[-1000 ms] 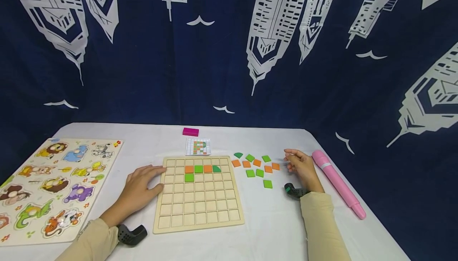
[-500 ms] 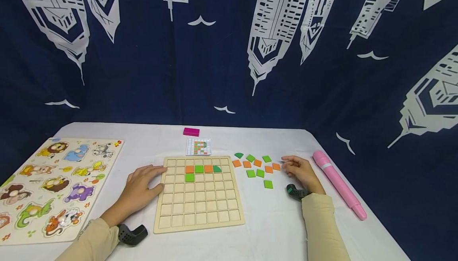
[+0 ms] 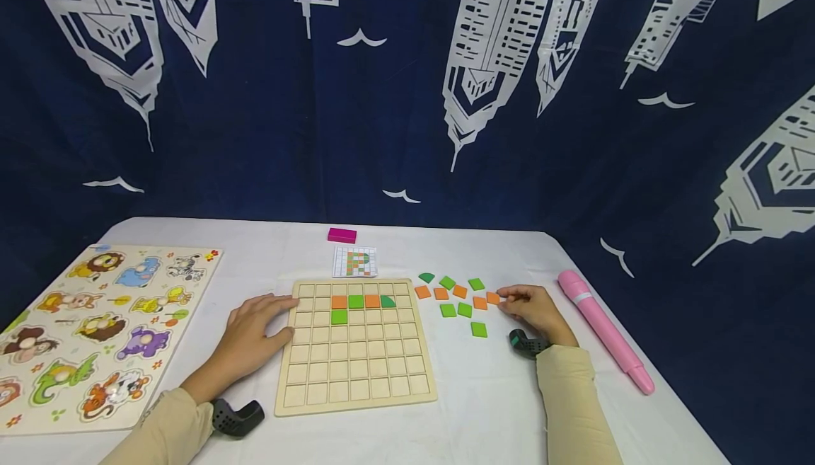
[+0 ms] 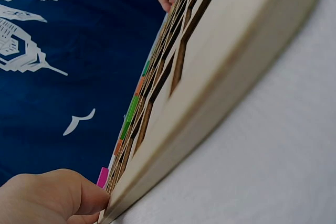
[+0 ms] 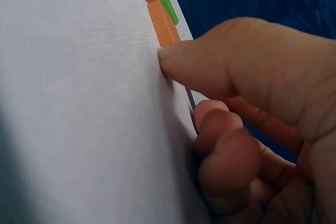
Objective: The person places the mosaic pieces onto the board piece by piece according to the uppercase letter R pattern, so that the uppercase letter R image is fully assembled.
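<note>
A wooden grid board (image 3: 356, 369) lies flat on the table, with several orange and green tiles set in its upper rows. My left hand (image 3: 255, 327) rests at its left edge, fingertips and thumb touching the rim; in the left wrist view the thumb (image 4: 92, 198) meets the rim. To the right of the board, my right hand (image 3: 535, 309) pinches the rightmost orange square tile (image 3: 493, 298) of a loose group. The right wrist view has its thumb on the end of that orange tile (image 5: 163, 24), the index fingertip hidden.
Loose green tiles (image 3: 448, 310) and a dark green quarter-round tile (image 3: 426, 278) lie beside the board. Behind it are a pattern card (image 3: 354, 262) and a magenta block (image 3: 342, 236). An animal puzzle board (image 3: 121, 337) is at left, a pink tube-shaped object (image 3: 605, 330) at right.
My right hand has moved left and slightly down onto the rightmost orange tile, its thumb and index finger closing there. The left hand stays at the board's edge.
</note>
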`<state>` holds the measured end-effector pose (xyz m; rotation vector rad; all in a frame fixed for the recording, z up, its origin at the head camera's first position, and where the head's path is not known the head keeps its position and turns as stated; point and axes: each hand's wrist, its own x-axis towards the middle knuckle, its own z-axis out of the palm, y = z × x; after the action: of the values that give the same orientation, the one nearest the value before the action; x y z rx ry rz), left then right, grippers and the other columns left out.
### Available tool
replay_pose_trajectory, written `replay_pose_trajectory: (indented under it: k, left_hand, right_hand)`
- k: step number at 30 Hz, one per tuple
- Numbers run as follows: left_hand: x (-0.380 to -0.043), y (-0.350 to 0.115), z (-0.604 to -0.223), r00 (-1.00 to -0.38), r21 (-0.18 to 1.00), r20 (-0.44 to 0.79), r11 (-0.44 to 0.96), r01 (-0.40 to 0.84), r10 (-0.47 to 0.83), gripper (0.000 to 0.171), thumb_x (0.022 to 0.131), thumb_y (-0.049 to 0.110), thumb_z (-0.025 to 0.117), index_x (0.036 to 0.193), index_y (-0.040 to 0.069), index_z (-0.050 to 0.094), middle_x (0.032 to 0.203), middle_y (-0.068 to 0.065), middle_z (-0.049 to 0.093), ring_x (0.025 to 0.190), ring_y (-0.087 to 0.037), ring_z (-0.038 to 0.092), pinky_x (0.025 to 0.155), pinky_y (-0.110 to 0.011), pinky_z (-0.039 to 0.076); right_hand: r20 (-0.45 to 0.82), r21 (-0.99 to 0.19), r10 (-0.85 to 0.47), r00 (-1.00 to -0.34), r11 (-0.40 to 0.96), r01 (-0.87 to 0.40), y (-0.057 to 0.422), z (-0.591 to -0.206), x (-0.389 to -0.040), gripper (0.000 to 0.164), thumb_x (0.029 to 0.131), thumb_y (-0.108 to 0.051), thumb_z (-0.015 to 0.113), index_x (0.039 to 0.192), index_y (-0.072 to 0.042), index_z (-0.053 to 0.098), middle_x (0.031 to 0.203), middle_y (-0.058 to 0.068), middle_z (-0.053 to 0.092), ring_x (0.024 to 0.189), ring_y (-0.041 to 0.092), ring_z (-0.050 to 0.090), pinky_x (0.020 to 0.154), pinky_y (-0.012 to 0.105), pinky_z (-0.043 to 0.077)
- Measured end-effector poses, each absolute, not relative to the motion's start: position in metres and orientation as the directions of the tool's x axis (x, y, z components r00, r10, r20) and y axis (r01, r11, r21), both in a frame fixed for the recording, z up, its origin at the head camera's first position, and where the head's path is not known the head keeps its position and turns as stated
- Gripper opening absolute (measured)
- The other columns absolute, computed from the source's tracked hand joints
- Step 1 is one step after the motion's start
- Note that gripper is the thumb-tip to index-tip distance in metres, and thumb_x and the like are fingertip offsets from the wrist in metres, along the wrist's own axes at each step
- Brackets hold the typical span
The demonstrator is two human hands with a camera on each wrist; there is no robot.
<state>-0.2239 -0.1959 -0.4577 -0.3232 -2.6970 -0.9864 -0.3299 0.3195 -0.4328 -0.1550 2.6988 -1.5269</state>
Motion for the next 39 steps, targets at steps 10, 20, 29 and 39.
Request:
replay_pose_trajectory:
  k: [10,20,29,39]
  left_hand:
    - [-0.224,-0.196,-0.459,-0.943,0.596,0.309,0.749,0.290,0.120,0.047,0.096,0.014,0.071,0.142,0.003,0.068,0.150,-0.022,0.062,0.147,-0.050,0.041,0.116,-0.068,0.025]
    - [-0.224,-0.196,-0.459,-0.942,0.591,0.315,0.752,0.293,0.119,0.046,0.096,0.014,0.071,0.141,0.003,0.069,0.149,-0.022,0.063,0.147,-0.050,0.041,0.115,-0.068,0.026]
    - [-0.225,-0.197,-0.458,-0.940,0.591,0.316,0.750,0.299,0.125,0.047,0.097,0.015,0.070,0.142,0.003,0.068,0.150,-0.022,0.062,0.147,-0.050,0.041,0.115,-0.068,0.026]
    - [-0.225,-0.197,-0.459,-0.941,0.589,0.313,0.752,0.296,0.126,0.047,0.097,0.015,0.070,0.142,0.003,0.069,0.150,-0.022,0.062,0.147,-0.050,0.041,0.115,-0.068,0.026]
  right_hand:
    - [0.031,-0.861,-0.089,-0.996,0.504,-0.072,0.316,-0.430,-0.329,0.033,0.093,0.005,0.076,0.120,0.020,0.066,0.085,-0.001,0.065,0.067,0.007,0.056,0.060,0.020,0.048]
    - [0.061,-0.825,-0.132,-0.989,0.552,-0.124,0.302,-0.419,-0.332,0.031,0.097,0.000,0.075,0.124,0.014,0.066,0.093,0.009,0.078,0.066,0.011,0.061,0.058,0.023,0.053]
    - [0.065,-0.849,-0.236,-0.970,0.497,-0.178,0.270,-0.407,-0.334,0.032,0.095,0.003,0.073,0.124,0.013,0.065,0.092,0.020,0.080,0.062,0.009,0.058,0.057,0.022,0.047]
    - [0.063,-0.841,-0.335,-0.940,0.490,-0.231,0.237,-0.405,-0.333,0.031,0.093,0.005,0.071,0.123,0.012,0.067,0.091,0.020,0.079,0.062,0.011,0.056,0.057,0.023,0.049]
